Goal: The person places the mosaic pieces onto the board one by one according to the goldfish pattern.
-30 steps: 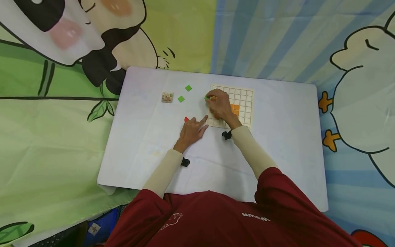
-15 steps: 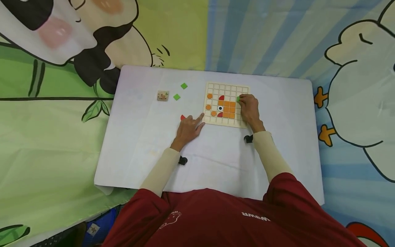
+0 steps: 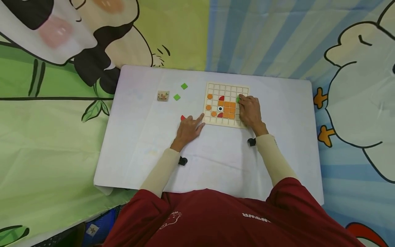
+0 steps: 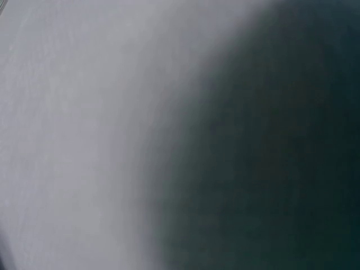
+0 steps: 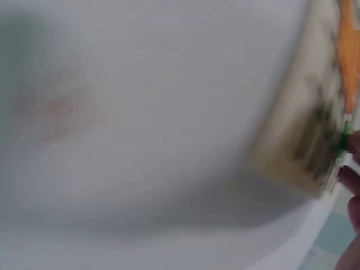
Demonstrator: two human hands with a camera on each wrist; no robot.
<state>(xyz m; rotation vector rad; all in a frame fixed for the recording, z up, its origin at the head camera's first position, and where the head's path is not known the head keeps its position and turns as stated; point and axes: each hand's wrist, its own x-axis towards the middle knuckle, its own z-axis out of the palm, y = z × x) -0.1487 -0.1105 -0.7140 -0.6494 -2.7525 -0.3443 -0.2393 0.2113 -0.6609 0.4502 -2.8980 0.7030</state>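
Note:
A pale wooden grid board (image 3: 226,125) lies on the white table in the head view. It holds orange square tiles (image 3: 229,109), several orange discs (image 3: 210,96), red quarter-round pieces (image 3: 221,98) and a black-and-white eye piece (image 3: 220,108). My right hand (image 3: 250,111) pinches a green tile (image 3: 238,100) against the board's right side; the right wrist view shows fingertips (image 5: 354,143) at the green. My left hand (image 3: 187,131) rests with its index finger stretched to the board's lower left edge. A red piece (image 3: 182,117) lies beside this hand, partly hidden by it.
Two loose green tiles (image 3: 184,86) lie left of the board. Farther left is a small square patterned piece (image 3: 163,96). The white table (image 3: 139,137) has its back edge against a cartoon-printed cloth (image 3: 262,37). The left wrist view is blurred.
My right hand has carried the green tile from the board's left side across to its right side, uncovering the pieces there. The left hand keeps its place at the edge.

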